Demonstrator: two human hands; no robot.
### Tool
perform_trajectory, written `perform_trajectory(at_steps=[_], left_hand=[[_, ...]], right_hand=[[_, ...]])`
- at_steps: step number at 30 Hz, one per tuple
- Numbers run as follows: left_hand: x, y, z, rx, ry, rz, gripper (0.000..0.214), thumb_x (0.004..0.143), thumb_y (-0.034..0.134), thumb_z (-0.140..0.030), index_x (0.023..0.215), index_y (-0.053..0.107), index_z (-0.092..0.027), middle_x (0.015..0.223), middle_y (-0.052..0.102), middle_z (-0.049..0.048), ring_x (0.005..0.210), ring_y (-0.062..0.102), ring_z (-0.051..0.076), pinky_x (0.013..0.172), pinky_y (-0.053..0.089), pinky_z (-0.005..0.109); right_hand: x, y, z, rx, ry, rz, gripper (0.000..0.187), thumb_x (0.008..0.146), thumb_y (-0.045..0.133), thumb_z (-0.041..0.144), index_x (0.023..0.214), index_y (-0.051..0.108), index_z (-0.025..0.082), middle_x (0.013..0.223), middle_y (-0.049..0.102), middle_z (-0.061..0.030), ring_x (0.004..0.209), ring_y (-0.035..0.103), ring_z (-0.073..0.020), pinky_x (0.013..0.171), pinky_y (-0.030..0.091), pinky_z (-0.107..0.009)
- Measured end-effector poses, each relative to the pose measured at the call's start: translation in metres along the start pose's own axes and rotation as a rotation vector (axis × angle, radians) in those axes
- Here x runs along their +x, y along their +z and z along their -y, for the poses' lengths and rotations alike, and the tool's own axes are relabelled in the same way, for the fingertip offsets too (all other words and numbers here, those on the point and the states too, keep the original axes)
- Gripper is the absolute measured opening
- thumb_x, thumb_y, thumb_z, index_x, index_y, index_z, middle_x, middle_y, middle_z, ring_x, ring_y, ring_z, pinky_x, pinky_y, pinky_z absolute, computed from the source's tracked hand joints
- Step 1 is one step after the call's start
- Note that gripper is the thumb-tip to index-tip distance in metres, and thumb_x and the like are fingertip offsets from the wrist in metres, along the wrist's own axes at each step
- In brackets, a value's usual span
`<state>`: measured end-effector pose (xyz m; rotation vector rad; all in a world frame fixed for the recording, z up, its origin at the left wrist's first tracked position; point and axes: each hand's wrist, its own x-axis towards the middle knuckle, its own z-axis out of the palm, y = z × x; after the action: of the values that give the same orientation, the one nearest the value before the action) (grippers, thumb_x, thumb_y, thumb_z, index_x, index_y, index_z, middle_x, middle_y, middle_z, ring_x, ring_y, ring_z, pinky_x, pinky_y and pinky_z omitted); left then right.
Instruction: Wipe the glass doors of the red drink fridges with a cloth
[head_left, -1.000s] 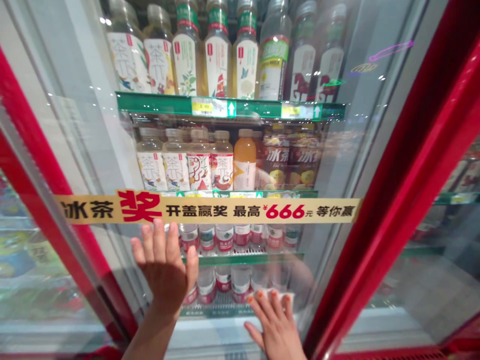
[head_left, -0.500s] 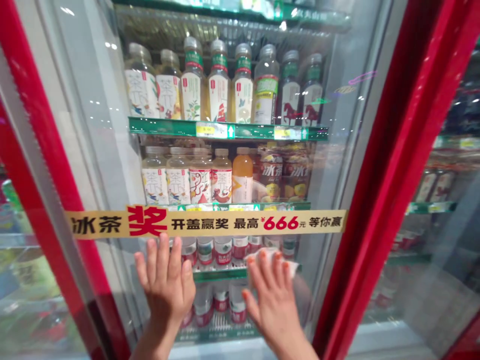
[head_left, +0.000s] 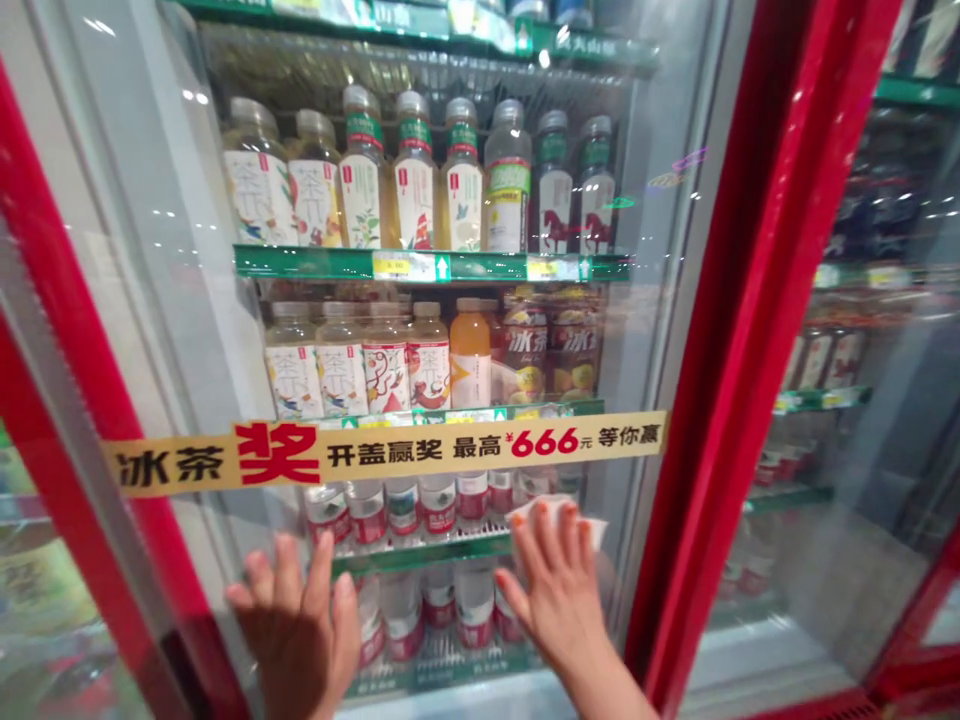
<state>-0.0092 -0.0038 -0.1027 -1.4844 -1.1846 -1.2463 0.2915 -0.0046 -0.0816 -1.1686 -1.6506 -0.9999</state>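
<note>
I face the glass door [head_left: 660, 250] of a red-framed drinks cooler. My left hand [head_left: 300, 630] lies flat on the lower glass, fingers spread, holding nothing. My right hand [head_left: 559, 585] presses a white cloth [head_left: 592, 525] flat against the glass below the yellow banner sticker [head_left: 390, 452]; the cloth shows only past my fingertips. Behind the glass stand rows of tea bottles [head_left: 390, 200], an orange juice bottle [head_left: 470, 355] and small water bottles [head_left: 420, 505].
The red door frame [head_left: 742, 330] runs down on the right, another red post [head_left: 67, 330] on the left. A second cooler door [head_left: 862, 380] with more bottles stands to the right. Green shelf strips [head_left: 427, 266] carry price tags.
My right hand with the cloth has gone up the glass from near the bottom edge and a little right. My left hand has slid down and left from just under the banner.
</note>
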Motion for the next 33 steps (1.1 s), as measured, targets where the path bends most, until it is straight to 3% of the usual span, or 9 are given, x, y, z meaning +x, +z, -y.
perform_trajectory(at_steps=[3, 6, 9, 12, 17, 20, 23, 27, 33], left_hand=[[-0.039, 0.005, 0.008, 0.024, -0.003, 0.034, 0.092, 0.096, 0.068, -0.017, 0.175, 0.023, -0.021, 0.185, 0.017, 0.019, 0.174, 0.01, 0.039, 0.141, 0.012, 0.07], [-0.055, 0.011, 0.013, 0.022, -0.018, 0.023, 0.089, 0.097, 0.067, -0.02, 0.175, 0.024, -0.021, 0.184, 0.019, 0.0213, 0.173, 0.011, 0.043, 0.139, 0.012, 0.076], [-0.054, 0.013, 0.018, 0.011, 0.009, 0.021, 0.089, 0.097, 0.069, -0.023, 0.175, 0.026, -0.023, 0.183, 0.023, 0.022, 0.172, 0.015, 0.045, 0.137, 0.015, 0.08], [-0.054, 0.013, 0.023, -0.004, 0.044, 0.029, 0.09, 0.096, 0.07, -0.025, 0.174, 0.026, -0.022, 0.184, 0.022, 0.0209, 0.173, 0.014, 0.044, 0.137, 0.013, 0.078], [-0.06, 0.015, 0.028, 0.003, 0.05, 0.045, 0.088, 0.097, 0.069, -0.027, 0.174, 0.026, -0.02, 0.186, 0.017, 0.0197, 0.174, 0.009, 0.041, 0.139, 0.008, 0.075], [-0.058, 0.014, 0.024, 0.007, 0.051, 0.039, 0.087, 0.097, 0.068, -0.026, 0.173, 0.027, -0.02, 0.186, 0.016, 0.0182, 0.175, 0.008, 0.037, 0.141, 0.008, 0.069], [-0.05, 0.013, 0.017, -0.01, 0.036, 0.02, 0.084, 0.099, 0.065, -0.027, 0.174, 0.027, -0.019, 0.187, 0.014, 0.0171, 0.175, 0.005, 0.033, 0.142, 0.006, 0.063], [-0.042, 0.01, 0.008, -0.03, -0.012, -0.003, 0.081, 0.101, 0.061, -0.025, 0.174, 0.026, -0.022, 0.186, 0.016, 0.015, 0.175, 0.007, 0.031, 0.143, 0.006, 0.062], [-0.053, 0.012, 0.003, -0.017, -0.102, 0.008, 0.083, 0.103, 0.06, -0.029, 0.176, 0.021, -0.022, 0.186, 0.017, 0.0166, 0.175, 0.009, 0.034, 0.142, 0.01, 0.068]], right_hand=[[0.001, 0.004, -0.032, -0.027, 0.377, -0.016, 0.085, 0.111, 0.042, 0.042, 0.178, -0.005, 0.02, 0.186, -0.011, -0.014, 0.172, -0.012, -0.0424, 0.13, 0.021, -0.084], [-0.01, 0.014, 0.005, -0.019, 0.264, -0.026, 0.088, 0.107, 0.05, 0.052, 0.178, 0.014, 0.013, 0.186, 0.003, -0.0186, 0.172, -0.006, -0.0477, 0.131, 0.012, -0.086], [-0.054, 0.017, 0.052, 0.02, -0.174, -0.012, 0.067, 0.101, 0.05, 0.073, 0.161, 0.055, 0.044, 0.181, 0.03, 0.0148, 0.175, 0.008, -0.0262, 0.145, 0.008, -0.046], [-0.091, 0.007, 0.038, 0.033, -0.332, -0.024, 0.049, 0.099, 0.043, 0.081, 0.141, 0.063, 0.067, 0.169, 0.034, 0.0394, 0.172, 0.008, -0.0056, 0.138, 0.017, -0.019], [-0.042, -0.002, -0.051, -0.043, 0.085, -0.006, 0.089, 0.104, 0.056, 0.044, 0.178, 0.014, 0.018, 0.186, 0.0, -0.0139, 0.172, -0.007, -0.0412, 0.135, 0.013, -0.079], [-0.017, 0.011, -0.04, -0.043, 0.269, 0.001, 0.098, 0.105, 0.056, 0.045, 0.176, 0.001, 0.007, 0.183, -0.011, -0.0261, 0.169, -0.015, -0.0506, 0.126, 0.015, -0.092], [-0.053, 0.016, 0.005, 0.047, -0.16, 0.036, 0.082, 0.103, 0.055, 0.06, 0.174, 0.033, 0.024, 0.188, 0.009, -0.0059, 0.174, -0.003, -0.0357, 0.142, 0.001, -0.062], [-0.103, 0.003, 0.018, 0.108, -0.547, 0.023, 0.051, 0.108, 0.033, 0.066, 0.15, 0.061, 0.056, 0.178, 0.024, 0.0326, 0.172, 0.004, -0.0044, 0.138, 0.013, -0.021], [0.034, -0.006, -0.011, -0.011, -0.141, 0.059, 0.074, 0.108, 0.055, 0.049, 0.174, 0.031, 0.027, 0.184, 0.023, -0.0035, 0.175, 0.003, -0.0317, 0.141, 0.007, -0.066]])
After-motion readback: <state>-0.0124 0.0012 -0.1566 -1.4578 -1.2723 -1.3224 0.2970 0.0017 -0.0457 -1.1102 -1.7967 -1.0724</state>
